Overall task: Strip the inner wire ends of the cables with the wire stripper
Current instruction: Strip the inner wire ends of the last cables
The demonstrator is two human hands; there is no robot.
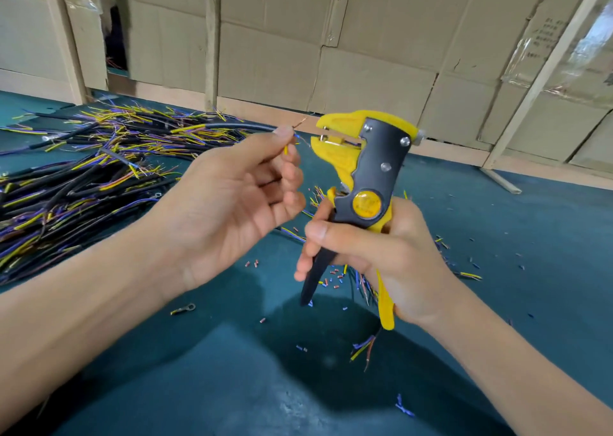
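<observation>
Our right hand grips the wire stripper; our left hand pinches a cable, whose wire ends blur beside the stripper's mouth.

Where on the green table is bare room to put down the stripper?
Free: the table near the body, below the left hand, and the far right past the right hand. Crowded: the cable pile at left; scraps lie under the stripper.

A dark teal work surface carries a large heap of black-sheathed cables with yellow, blue and purple inner wires at left. Small cut insulation scraps lie scattered centrally, beside what appears to be a metal ring terminal.
</observation>
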